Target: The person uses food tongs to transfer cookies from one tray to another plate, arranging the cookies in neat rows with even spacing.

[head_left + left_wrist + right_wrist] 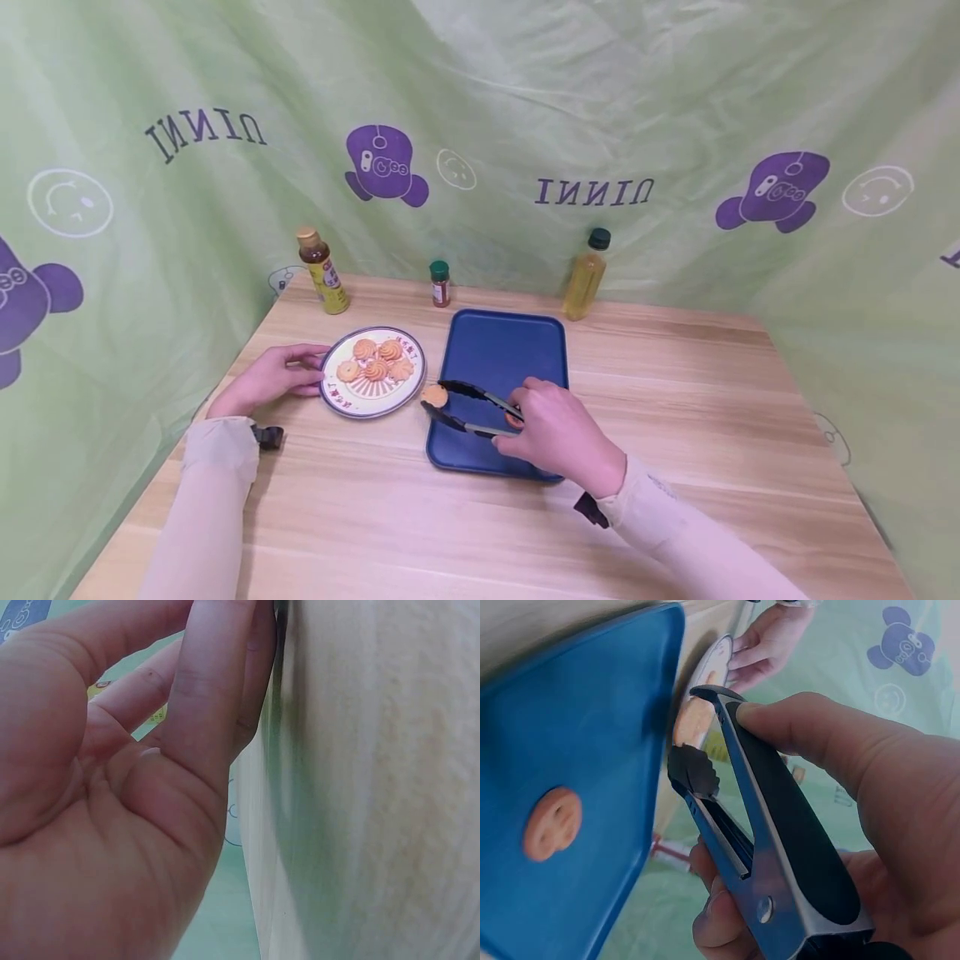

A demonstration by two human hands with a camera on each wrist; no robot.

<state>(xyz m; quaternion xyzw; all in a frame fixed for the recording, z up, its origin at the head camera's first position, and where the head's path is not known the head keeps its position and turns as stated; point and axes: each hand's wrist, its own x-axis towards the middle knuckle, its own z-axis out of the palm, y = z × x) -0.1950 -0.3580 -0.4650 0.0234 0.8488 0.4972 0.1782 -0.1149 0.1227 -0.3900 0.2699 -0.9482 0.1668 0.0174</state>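
Observation:
My right hand (558, 429) grips black-and-silver tongs (772, 817) partway along their arms, thumb on one side and fingers on the other. Between the tong tips is a round golden cookie (434, 396), at the left edge of a blue tray (504, 342). Under the tongs, an orange-brown cookie with small hollows (553, 823) lies on the tray. To the left sits a white plate with a blue rim (358, 406), bearing several swirled cookies (376, 370). My left hand (273, 375) rests its fingertips against the plate's left rim, fingers extended.
Behind the plate stands a yellow-labelled bottle (327, 279) with a tan cap. A small green-capped spice jar (440, 287) and a bottle of yellow oil (585, 279) stand along the wooden table's (675, 400) back edge. A green printed curtain (495, 100) surrounds the table.

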